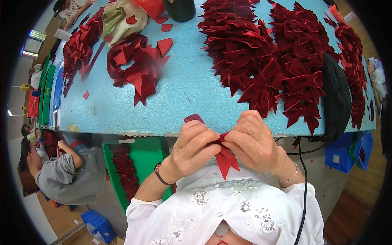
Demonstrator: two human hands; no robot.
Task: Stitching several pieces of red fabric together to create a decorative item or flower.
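Observation:
Between my two hands, just off the table's near edge, is a red ribbon bow (227, 162). Its notched tail hangs down below my fingers, and another part of the ribbon sticks up above my left fingers. My left hand (192, 149) pinches the ribbon from the left, its fingers curled. From the right, my right hand (255, 141) pinches it close to the middle, thumb and fingertips pressed together. The two sets of fingertips almost meet there and hide much of the ribbon's centre.
Dense rows of dark red bows (261, 81) cover the right of the blue table (188, 90). Loose red ribbon pieces (141, 73) lie at left, near a cloth bag (124, 20). A black bag (337, 96) and cable stand right. A green tray (149, 155) sits lower left, beside a co-worker (73, 171).

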